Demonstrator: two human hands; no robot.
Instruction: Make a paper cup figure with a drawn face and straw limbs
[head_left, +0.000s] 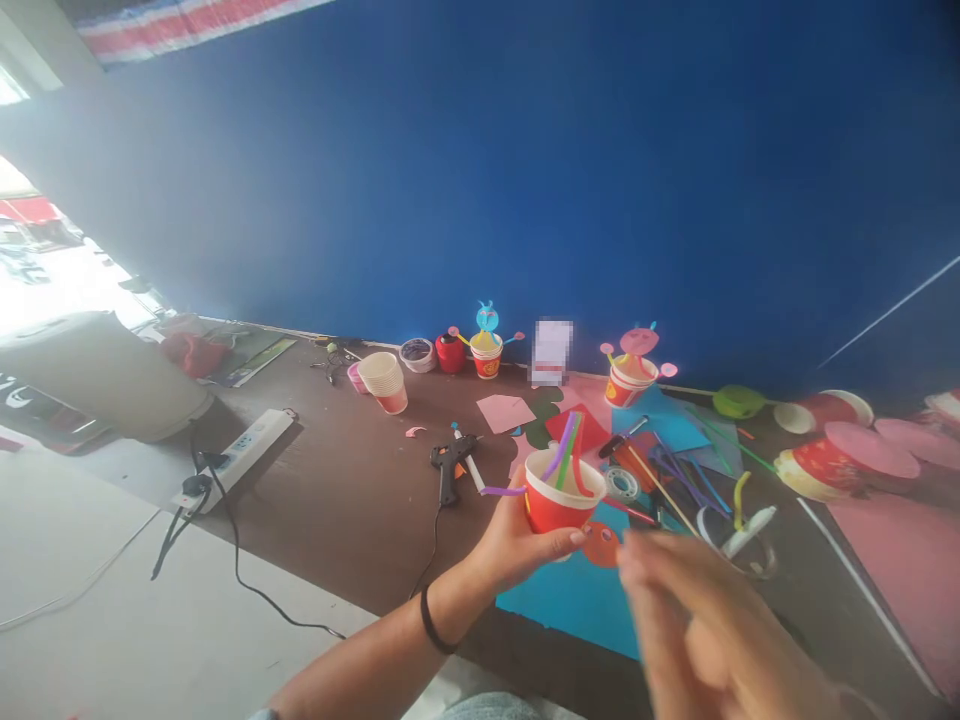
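A red paper cup (561, 503) is held upright by the left hand (517, 545), fingers wrapped round its lower wall, above the brown surface (352, 500) near centre frame. Bent straws (568, 455) (purple, green, red) are stuck in the cup; one purple end pokes out at the cup's left side. The right hand (705, 625) is seen just right of and below the cup, badly blurred; grip can't be told, nothing clearly held, fingertips near the cup's base but contact can't be confirmed. An orange paper disc (601, 545) is seen just beneath the cup, between both hands. A blue paper sheet (570, 600) is laid on the surface under the hands. A black glue gun (448, 462) is lying left of the cup, w/ its cord trailing toward the viewer. A stack of paper cups (384, 381) is tipped over further back-left. A white power strip (244, 445) is placed far left w/ a plug in it. Two finished cup figures (486, 350) (631, 372) are stood against the blue wall (525, 150). Loose straws and sticks (686, 480) are scattered right of the cup, beside a tape roll (622, 484). Pink paper (900, 560) is spread at far right.
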